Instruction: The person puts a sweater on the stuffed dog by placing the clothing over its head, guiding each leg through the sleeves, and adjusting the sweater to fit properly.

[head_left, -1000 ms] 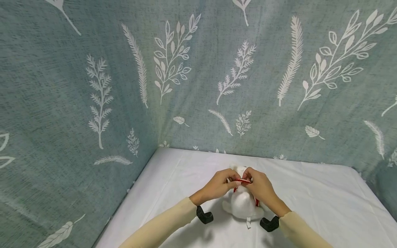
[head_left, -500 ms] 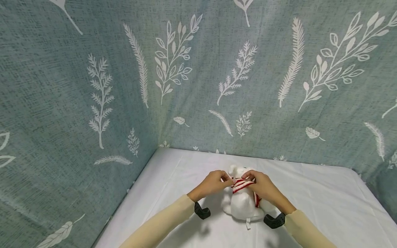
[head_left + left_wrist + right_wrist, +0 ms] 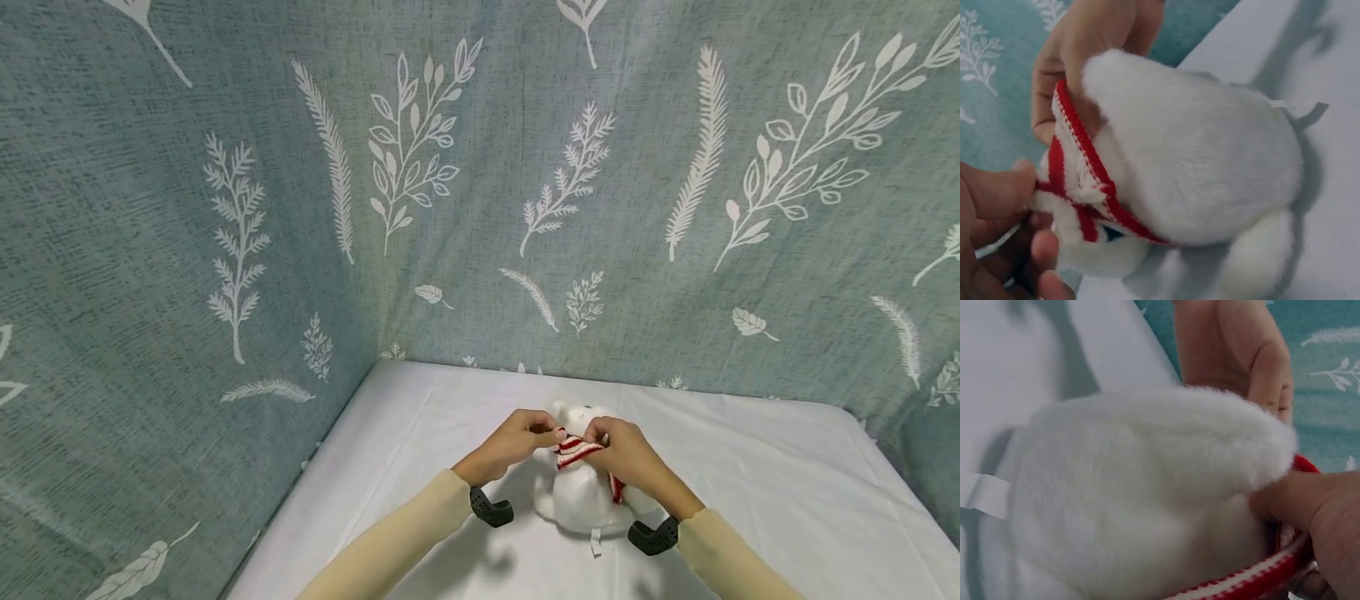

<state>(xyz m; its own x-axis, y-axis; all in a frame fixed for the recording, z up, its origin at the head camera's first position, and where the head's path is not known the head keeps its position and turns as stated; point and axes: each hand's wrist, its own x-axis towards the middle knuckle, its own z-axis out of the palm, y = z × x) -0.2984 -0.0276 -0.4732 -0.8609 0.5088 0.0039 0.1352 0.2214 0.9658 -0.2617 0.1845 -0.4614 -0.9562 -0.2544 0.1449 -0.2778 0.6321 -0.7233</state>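
A white plush toy [image 3: 588, 500] sits on the white-covered table, with a small fabric tag at its base. Around its neck lies a red-and-white striped knit scarf [image 3: 1075, 169]. My left hand [image 3: 517, 442] pinches the scarf between thumb and fingers on the toy's left side as seen from the head. On the other side, my right hand [image 3: 628, 457] grips the scarf near the neck, its thumb against the knit in the right wrist view. Part of the toy's head shows beyond the hands. The right fingertips are partly hidden by the scarf and fur.
A white sheet [image 3: 420, 417] covers the table. Blue-green curtains [image 3: 465, 208] with white leaf prints stand behind and at the left. Black wrist mounts [image 3: 491, 507] hang below both wrists, close to the toy.
A second ago my hands were closer together and the scarf showed mostly as a thin red edge. They have since moved apart slightly, and the striped cloth now lies spread between them.
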